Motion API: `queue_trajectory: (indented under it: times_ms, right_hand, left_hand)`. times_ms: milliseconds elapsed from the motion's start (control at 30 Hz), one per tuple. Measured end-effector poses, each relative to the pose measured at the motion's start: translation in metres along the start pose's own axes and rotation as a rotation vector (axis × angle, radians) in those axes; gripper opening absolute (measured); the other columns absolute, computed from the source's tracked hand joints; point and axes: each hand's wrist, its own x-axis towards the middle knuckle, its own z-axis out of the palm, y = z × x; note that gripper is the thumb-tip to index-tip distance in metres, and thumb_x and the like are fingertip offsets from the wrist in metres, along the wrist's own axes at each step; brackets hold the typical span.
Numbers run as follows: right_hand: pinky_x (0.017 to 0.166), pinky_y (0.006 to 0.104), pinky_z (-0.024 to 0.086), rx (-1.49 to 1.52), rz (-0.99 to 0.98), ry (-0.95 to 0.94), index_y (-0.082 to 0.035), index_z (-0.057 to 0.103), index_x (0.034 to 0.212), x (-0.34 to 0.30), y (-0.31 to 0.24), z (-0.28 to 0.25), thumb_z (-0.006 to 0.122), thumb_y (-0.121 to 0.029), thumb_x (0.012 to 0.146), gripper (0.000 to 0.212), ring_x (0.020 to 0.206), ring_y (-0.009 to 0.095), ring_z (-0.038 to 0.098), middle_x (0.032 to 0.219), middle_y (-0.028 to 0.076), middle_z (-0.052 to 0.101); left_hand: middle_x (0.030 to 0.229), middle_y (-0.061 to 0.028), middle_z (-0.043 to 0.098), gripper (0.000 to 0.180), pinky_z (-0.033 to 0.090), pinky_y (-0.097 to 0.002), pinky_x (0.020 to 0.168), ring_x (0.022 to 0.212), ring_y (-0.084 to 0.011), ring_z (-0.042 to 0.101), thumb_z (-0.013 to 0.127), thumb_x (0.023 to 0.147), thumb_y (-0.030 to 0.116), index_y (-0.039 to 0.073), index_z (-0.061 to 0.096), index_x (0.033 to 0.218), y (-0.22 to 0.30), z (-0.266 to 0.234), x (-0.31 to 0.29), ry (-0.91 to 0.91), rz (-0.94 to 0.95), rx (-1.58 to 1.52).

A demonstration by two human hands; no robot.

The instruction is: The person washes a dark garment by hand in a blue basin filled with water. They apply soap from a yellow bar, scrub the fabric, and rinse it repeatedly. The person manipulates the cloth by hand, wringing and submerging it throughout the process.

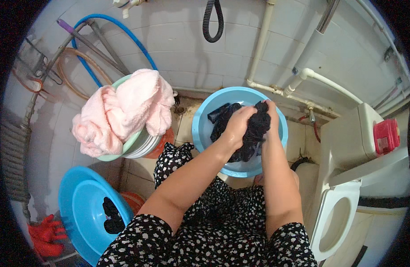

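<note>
A light blue plastic basin (199, 116) stands on the floor ahead of me, with water and dark wet clothes inside. Both my hands are over it, gripping one bunched black garment (258, 124) between them. My left hand (237, 127) has its fingers wrapped round the near left side of the cloth. On the other side my right hand (271, 118) closes on the same garment, its fingertips partly hidden. More dark cloth (222, 116) lies in the basin left of my hands, and the held garment hangs down into the water.
Left, a pink fleecy cloth (133, 100) is heaped on a green-rimmed basin. Nearer, a larger blue basin (78, 213) holds a black item (112, 216), beside red rubber gloves (47, 233). A toilet (343, 213) stands right; pipes (260, 44) and a blue hose (129, 33) run along the wall.
</note>
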Motion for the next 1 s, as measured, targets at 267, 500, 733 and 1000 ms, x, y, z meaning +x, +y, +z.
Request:
queue_trajectory:
  times_ms: [267, 500, 733, 1000]
  right_hand:
    - [0.085, 0.0398, 0.045, 0.276, 0.234, -0.220, -0.012, 0.059, 0.100, -0.039, -0.004, 0.020, 0.054, -0.043, 0.087, 0.034, 0.093, 0.023, 0.058, 0.100, 0.006, 0.062]
    - [0.078, 0.0321, 0.048, 0.025, -0.454, -0.112, -0.006, 0.054, 0.105, -0.028, -0.013, 0.016, 0.061, -0.005, 0.078, 0.028, 0.086, 0.017, 0.058, 0.098, 0.007, 0.061]
    - [0.102, 0.0496, 0.030, -1.013, -1.247, -0.464, -0.010, 0.052, 0.124, -0.066, 0.009, 0.025, 0.072, -0.028, 0.067, 0.063, 0.126, 0.042, 0.034, 0.140, 0.024, 0.030]
    - [0.076, 0.0397, 0.044, -0.912, -1.459, -0.264, -0.008, 0.062, 0.079, -0.073, 0.003, 0.031, 0.071, -0.010, 0.065, 0.016, 0.085, 0.029, 0.055, 0.090, 0.010, 0.059]
  left_hand:
    - [0.082, -0.0057, 0.065, 0.022, 0.050, -0.0386, 0.072, 0.074, -0.0231, 0.062, 0.059, 0.079, 0.034, 0.013, 0.062, 0.083, 0.040, -0.014, 0.023, 0.035, -0.017, -0.301]
    - [0.096, -0.0075, 0.065, 0.030, 0.051, -0.0396, 0.077, 0.085, -0.0235, 0.063, 0.051, 0.087, 0.035, 0.010, 0.062, 0.098, 0.002, -0.017, 0.030, 0.016, -0.227, -0.300]
    - [0.085, -0.0043, 0.063, 0.022, 0.051, -0.0340, 0.067, 0.078, -0.0181, 0.062, 0.049, 0.089, 0.032, 0.013, 0.061, 0.090, 0.038, -0.019, 0.004, -0.177, -0.062, -0.279]
    - [0.084, -0.0008, 0.052, 0.023, 0.045, -0.0263, 0.071, 0.080, -0.0116, 0.053, 0.037, 0.093, 0.027, 0.011, 0.052, 0.089, 0.004, -0.023, 0.000, -0.565, 0.208, -0.265]
